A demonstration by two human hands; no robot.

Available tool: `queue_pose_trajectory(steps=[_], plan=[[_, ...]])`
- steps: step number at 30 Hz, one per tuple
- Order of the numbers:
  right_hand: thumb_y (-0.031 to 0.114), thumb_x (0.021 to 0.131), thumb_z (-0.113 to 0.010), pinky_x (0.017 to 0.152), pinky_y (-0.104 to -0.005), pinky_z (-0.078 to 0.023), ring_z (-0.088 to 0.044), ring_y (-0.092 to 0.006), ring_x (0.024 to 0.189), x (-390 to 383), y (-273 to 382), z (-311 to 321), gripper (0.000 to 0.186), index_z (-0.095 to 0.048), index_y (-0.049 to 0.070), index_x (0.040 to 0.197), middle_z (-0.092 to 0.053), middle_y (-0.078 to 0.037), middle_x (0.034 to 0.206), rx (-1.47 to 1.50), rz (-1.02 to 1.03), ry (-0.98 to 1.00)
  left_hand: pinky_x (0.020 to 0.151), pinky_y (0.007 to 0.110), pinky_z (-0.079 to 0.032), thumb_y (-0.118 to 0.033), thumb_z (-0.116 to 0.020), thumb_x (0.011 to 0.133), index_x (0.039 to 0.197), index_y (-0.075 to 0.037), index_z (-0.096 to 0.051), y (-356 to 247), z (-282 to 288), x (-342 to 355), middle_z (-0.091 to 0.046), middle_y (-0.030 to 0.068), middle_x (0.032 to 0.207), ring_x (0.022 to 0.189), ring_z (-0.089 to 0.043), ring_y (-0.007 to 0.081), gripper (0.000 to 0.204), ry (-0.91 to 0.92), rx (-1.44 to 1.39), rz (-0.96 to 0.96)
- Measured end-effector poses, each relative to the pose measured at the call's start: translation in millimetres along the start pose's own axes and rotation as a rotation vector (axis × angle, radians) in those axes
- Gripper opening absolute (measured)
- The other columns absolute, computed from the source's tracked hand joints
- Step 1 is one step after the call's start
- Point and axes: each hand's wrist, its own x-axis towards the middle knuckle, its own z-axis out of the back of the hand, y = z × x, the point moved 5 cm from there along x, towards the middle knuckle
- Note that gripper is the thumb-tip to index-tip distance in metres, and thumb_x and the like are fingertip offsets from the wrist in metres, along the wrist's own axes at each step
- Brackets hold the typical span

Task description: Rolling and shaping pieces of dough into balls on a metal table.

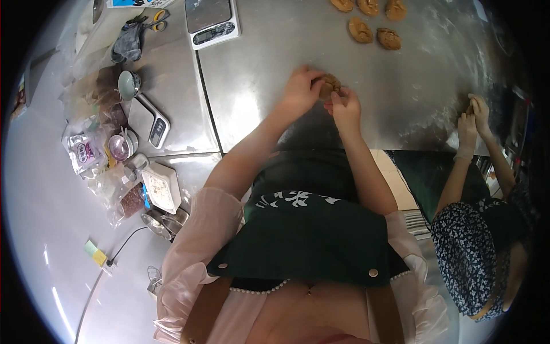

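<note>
Between my two hands is a piece of brown dough (329,87), roundish with a folded surface, held just above the near part of the steel table. My left hand (302,90) grips its left side with fingers curled over it. On its right, my right hand (345,109) pinches the lower edge between thumb and fingers. Farther back on the table lie several similar brown dough pieces, among them a folded one (360,30) and a darker one (389,39).
A white digital scale (213,35) stands at the back; another scale (150,121) is at left beside a bowl (129,85). Scissors (157,22), bags and a white tub of powder (161,186) line the left side. At right, a co-worker's hands (468,123) work over the floury table edge.
</note>
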Motion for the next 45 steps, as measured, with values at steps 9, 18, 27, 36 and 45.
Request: queue_pose_trajectory(steps=[9,18,27,36,45], plan=[[0.008,0.080,-0.066,0.076,-0.0364,-0.052,-0.067,-0.0256,0.086,17,33,2,0.038,-0.056,0.008,0.117,-0.069,-0.006,0.100,-0.636,0.580,-0.058,0.071,0.037,-0.049,-0.008,-0.069,0.079,0.105,-0.001,-0.064,-6,3,-66,-0.061,0.0178,0.096,0.082,-0.062,0.0322,0.027,-0.410,-0.261,0.287],[-0.001,0.079,-0.062,0.079,-0.0347,-0.051,-0.065,-0.0249,0.091,17,35,5,0.037,-0.057,0.007,0.115,-0.067,-0.008,0.101,-0.379,0.578,0.122,0.089,0.040,-0.046,-0.013,-0.073,0.073,0.110,-0.004,-0.063,2,12,10,-0.059,0.0147,0.102,0.104,-0.053,0.0323,0.039,0.072,0.143,-0.015],[0.022,0.090,-0.058,0.061,-0.0400,-0.049,-0.063,-0.0311,0.067,49,82,-24,0.013,-0.064,0.012,0.095,-0.066,-0.008,0.072,-0.918,0.819,-0.192,0.090,0.040,-0.043,-0.009,-0.071,0.071,0.093,-0.011,-0.062,0,-1,7,-0.059,0.0093,0.098,0.099,-0.053,0.0320,0.025,0.070,0.131,-0.034],[0.025,0.090,-0.059,0.054,-0.0421,-0.047,-0.062,-0.0318,0.061,28,55,-49,0.013,-0.061,0.012,0.090,-0.066,-0.009,0.071,-0.972,0.979,-0.189,0.081,0.040,-0.047,0.000,-0.070,0.070,0.099,-0.005,-0.059,11,3,-24,-0.060,0.0125,0.099,0.094,-0.056,0.0322,0.031,-0.282,-0.080,0.053],[0.022,0.092,-0.054,0.054,-0.0429,-0.047,-0.063,-0.0319,0.062,37,58,-48,0.011,-0.060,0.012,0.092,-0.067,-0.009,0.073,-1.242,1.026,-0.170,0.081,0.040,-0.047,-0.004,-0.067,0.074,0.103,-0.003,-0.060,-2,0,-43,-0.058,0.0129,0.103,0.096,-0.054,0.0323,0.029,-0.251,-0.043,0.072]])
